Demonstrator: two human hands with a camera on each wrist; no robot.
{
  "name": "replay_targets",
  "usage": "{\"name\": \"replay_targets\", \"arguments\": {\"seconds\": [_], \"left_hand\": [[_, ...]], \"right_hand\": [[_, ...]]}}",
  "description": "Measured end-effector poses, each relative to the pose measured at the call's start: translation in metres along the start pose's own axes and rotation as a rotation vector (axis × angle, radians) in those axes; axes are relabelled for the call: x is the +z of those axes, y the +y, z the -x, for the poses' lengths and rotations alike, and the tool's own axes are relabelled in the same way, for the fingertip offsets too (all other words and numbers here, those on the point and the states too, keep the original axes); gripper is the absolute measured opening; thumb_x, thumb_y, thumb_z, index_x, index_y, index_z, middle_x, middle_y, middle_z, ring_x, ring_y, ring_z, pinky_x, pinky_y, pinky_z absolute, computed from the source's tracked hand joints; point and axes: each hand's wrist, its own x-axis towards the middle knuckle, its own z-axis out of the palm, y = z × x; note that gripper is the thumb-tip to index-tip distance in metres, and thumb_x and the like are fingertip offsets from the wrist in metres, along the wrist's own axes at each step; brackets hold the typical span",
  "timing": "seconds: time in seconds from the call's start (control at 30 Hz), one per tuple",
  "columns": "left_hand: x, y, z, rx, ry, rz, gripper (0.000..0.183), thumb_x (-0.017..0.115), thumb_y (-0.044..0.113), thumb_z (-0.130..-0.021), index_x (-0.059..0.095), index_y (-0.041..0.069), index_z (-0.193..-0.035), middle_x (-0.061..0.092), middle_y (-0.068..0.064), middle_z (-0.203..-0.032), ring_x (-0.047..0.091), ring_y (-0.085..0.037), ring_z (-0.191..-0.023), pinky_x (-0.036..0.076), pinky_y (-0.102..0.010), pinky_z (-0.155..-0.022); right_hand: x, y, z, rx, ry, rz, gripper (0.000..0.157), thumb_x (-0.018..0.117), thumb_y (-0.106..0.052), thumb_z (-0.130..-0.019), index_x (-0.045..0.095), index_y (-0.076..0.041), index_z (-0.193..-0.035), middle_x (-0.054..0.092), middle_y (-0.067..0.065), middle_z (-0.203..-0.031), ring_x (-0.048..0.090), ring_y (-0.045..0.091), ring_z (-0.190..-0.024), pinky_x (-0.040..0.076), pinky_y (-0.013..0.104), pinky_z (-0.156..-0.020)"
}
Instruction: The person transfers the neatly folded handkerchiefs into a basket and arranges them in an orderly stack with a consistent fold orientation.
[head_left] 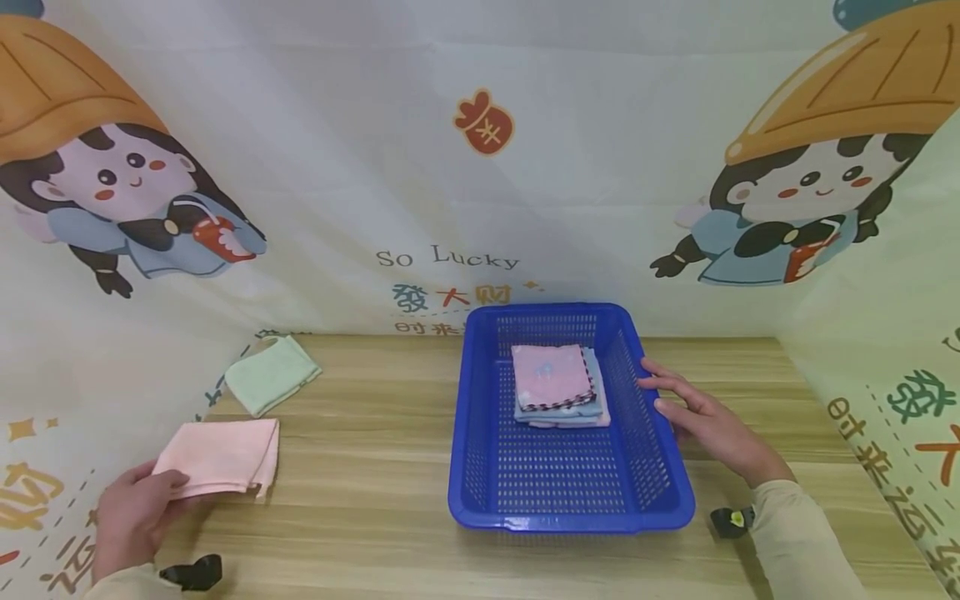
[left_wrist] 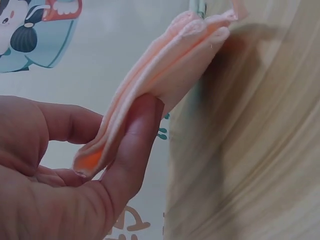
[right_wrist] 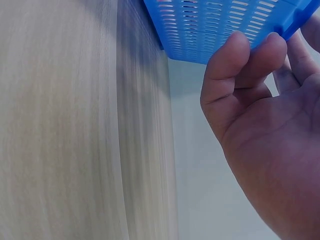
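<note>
My left hand [head_left: 135, 508] pinches a folded pale pink cloth [head_left: 221, 454] by its near left edge, thumb on one face and fingers on the other. In the left wrist view, the layers of the cloth [left_wrist: 185, 65] show edge-on, tilted above the wooden surface. Beyond it lies a folded mint-green cloth [head_left: 272, 375]. A blue perforated plastic basket [head_left: 570, 523] stands right of centre. Inside it, a pink cloth with a checked edge [head_left: 551, 375] tops a small stack over a light blue cloth [head_left: 600, 392]. My right hand [head_left: 705, 421] holds the basket's right rim with curled fingers.
The wooden tabletop [head_left: 360, 483] runs under everything. A printed cloth backdrop [head_left: 570, 175] with cartoon figures and lettering encloses the back and both sides. Each wrist wears a black strapped device, on the left [head_left: 193, 573] and on the right [head_left: 731, 522].
</note>
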Motion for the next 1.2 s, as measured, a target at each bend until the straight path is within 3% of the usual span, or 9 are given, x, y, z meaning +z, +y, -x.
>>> {"name": "replay_targets", "arguments": {"seconds": [0.17,0.43,0.63,0.87,1.03,1.2], "left_hand": [[0.0,0.006,0.004,0.02,-0.016,0.056,0.079,0.052,0.004,-0.096,0.008,-0.004,-0.161,0.026,-0.036,-0.155,0.061,0.001,-0.066,0.065,-0.032,-0.076],[0.003,0.018,0.01,0.011,0.034,0.077,0.076,0.051,0.005,-0.099,0.011,0.003,-0.163,0.034,-0.028,-0.151,0.062,0.0,-0.065,0.065,-0.029,-0.074],[0.001,0.026,0.016,0.009,-0.003,0.121,0.077,0.051,0.009,-0.1,0.007,0.007,-0.164,0.029,-0.026,-0.157,0.063,0.002,-0.068,0.064,-0.029,-0.079],[-0.002,0.038,0.027,0.005,-0.07,0.234,0.076,0.051,0.012,-0.101,0.01,0.017,-0.165,0.051,0.002,-0.119,0.067,0.001,-0.074,0.064,-0.025,-0.077],[-0.001,0.045,0.036,0.074,-0.145,0.356,0.077,0.053,0.006,-0.101,0.01,0.016,-0.165,0.055,0.012,-0.101,0.07,-0.001,-0.076,0.064,-0.025,-0.073],[0.004,0.056,0.045,0.152,-0.22,0.417,0.077,0.053,0.004,-0.102,0.009,0.014,-0.164,0.053,0.005,-0.129,0.071,0.0,-0.081,0.064,-0.025,-0.072]], "right_hand": [[0.0,0.0,0.0,-0.009,-0.002,0.0,0.048,0.046,-0.033,-0.109,0.045,-0.012,-0.151,0.007,0.003,-0.174,0.027,0.056,-0.15,0.063,0.037,-0.087],[0.001,0.0,0.0,-0.006,-0.001,0.017,0.047,0.047,-0.033,-0.109,0.045,-0.013,-0.151,0.007,0.005,-0.174,0.021,0.056,-0.151,0.063,0.044,-0.09],[0.001,0.0,0.0,-0.004,0.0,0.013,0.047,0.047,-0.034,-0.109,0.046,-0.014,-0.151,0.007,0.004,-0.174,0.023,0.056,-0.151,0.063,0.043,-0.09],[0.0,0.001,0.0,-0.009,-0.004,-0.001,0.048,0.046,-0.034,-0.109,0.045,-0.012,-0.152,0.006,0.003,-0.174,0.028,0.055,-0.149,0.063,0.037,-0.088],[0.0,0.001,0.0,0.008,-0.001,0.0,0.048,0.047,-0.035,-0.109,0.045,-0.014,-0.152,0.007,0.003,-0.174,0.031,0.054,-0.149,0.063,0.036,-0.088],[0.0,0.0,-0.001,0.005,0.0,-0.001,0.049,0.047,-0.035,-0.109,0.045,-0.013,-0.152,0.007,0.004,-0.174,0.031,0.054,-0.148,0.063,0.037,-0.088]]}}
